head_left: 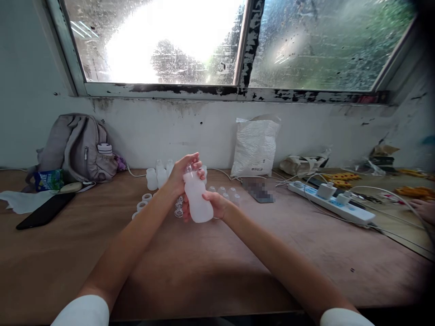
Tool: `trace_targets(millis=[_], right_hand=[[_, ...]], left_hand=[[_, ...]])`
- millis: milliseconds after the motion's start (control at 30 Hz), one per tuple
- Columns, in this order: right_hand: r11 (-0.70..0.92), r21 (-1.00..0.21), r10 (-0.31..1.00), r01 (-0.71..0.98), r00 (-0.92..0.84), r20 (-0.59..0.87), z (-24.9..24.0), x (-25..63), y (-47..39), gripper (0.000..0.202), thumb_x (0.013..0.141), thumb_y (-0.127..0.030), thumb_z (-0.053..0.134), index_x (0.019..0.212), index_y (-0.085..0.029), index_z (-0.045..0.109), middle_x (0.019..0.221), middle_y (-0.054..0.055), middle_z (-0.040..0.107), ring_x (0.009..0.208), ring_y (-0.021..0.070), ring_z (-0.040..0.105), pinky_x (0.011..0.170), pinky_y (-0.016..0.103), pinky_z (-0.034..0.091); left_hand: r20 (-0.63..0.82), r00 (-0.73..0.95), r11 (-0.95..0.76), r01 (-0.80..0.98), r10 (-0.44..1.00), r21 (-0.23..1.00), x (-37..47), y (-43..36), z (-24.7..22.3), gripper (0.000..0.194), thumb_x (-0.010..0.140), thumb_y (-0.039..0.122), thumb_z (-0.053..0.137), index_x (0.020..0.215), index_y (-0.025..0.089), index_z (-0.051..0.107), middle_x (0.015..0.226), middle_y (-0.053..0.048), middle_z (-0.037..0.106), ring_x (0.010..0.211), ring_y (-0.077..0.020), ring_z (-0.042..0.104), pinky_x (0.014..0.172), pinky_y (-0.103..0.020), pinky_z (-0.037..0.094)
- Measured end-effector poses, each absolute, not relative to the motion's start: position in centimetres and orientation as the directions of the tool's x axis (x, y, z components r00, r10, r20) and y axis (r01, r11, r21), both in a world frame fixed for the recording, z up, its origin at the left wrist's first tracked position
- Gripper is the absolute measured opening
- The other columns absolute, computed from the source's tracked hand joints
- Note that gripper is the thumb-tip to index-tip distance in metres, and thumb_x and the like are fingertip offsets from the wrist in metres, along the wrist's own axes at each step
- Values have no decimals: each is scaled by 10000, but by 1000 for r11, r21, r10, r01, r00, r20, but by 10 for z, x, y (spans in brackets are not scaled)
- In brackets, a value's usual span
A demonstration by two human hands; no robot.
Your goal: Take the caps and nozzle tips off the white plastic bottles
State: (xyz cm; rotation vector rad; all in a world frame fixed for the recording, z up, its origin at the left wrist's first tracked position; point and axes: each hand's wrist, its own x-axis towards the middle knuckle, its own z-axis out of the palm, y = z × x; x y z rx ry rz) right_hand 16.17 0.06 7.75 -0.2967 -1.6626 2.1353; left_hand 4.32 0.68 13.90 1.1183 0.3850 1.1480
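Observation:
A frosted white baby bottle [200,201] is held tilted above the table, its top leaning to the left. My right hand [217,204] grips its lower body, thumb across the front and fingers behind. At the top, my left hand [185,171] is closed about the neck, where a small clear piece [189,168] shows between the fingers. White rings [142,205] lie to the left of the bottle. Clear round parts [178,207] sit close behind my hands, and more small clear pieces [222,191] lie to the right. Several white bottles [152,179] stand behind my left hand, partly covered by it.
A grey backpack [76,147], a black phone [45,211] and a white cloth [29,201] are on the left. A white plastic bag [254,146] leans against the wall. Rightward lie a power strip [335,203], cables and yellow parts [343,178]; another person's hand [423,210] shows at the edge.

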Motion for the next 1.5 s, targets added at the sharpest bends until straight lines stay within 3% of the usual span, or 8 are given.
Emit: trace_targets(millis=[233,400,600,767,967,1100,1267,1500], right_hand=[[-299,-904,326,-306,-923,205,73,139,-14,449,546,-454,578,869,-164,460,568,-18,525,530,156,529,626,404,439],[-333,-877,415,-346,-889,193,83,142,-16,241,651,-323,528,805,-159,441,605,-20,496,545,124,518,540,281,437],[-252,-916,515,-311,-845,145,89,151,-12,248,640,-349,528,784,-157,467,584,-23,483,512,120,502,503,275,435],[160,-987,807,15,-578,122,79,154,9,138,605,-254,580,681,-167,504,580,0,523,507,127,494,482,252,398],[361,-769,925,527,-102,365,60,153,26,290,520,-308,656,732,-198,490,642,-6,517,613,156,491,540,253,365],[292,-924,902,249,-392,180,66,157,21,301,576,-364,637,766,-180,496,697,15,540,623,152,514,549,266,405],[-13,-998,753,-54,-658,26,71,158,12,287,638,-389,615,770,-166,491,660,17,538,568,132,521,518,278,443],[241,-965,834,99,-529,154,46,145,13,345,628,-393,632,887,-191,525,851,20,561,754,147,525,616,251,416]], left_hand=[[343,532,-36,-505,774,863,35,0,134,438,636,531,514,536,196,249,401,76,199,306,-62,289,347,-230,341],[379,410,-112,-542,830,833,36,3,138,375,677,398,537,528,185,267,414,78,231,325,-42,314,379,-206,367],[380,394,-110,-559,837,822,43,4,143,292,654,325,565,550,172,339,450,82,308,367,-38,398,429,-191,404],[426,193,-327,-397,884,858,48,21,123,275,624,339,602,554,159,405,516,55,438,404,-59,478,408,-185,396],[297,-130,-324,-401,946,857,59,45,94,263,589,352,618,570,160,439,493,56,452,389,-68,479,383,-183,374],[137,11,-106,-575,990,811,53,46,99,260,547,313,649,568,157,442,475,61,451,386,-66,473,402,-194,383],[209,244,2,-655,947,756,40,44,111,243,551,310,653,616,161,472,477,68,455,393,-62,474,428,-203,398],[326,-21,-283,-550,945,786,13,52,126,204,588,314,619,675,168,505,599,35,521,532,-90,540,563,-235,450]])
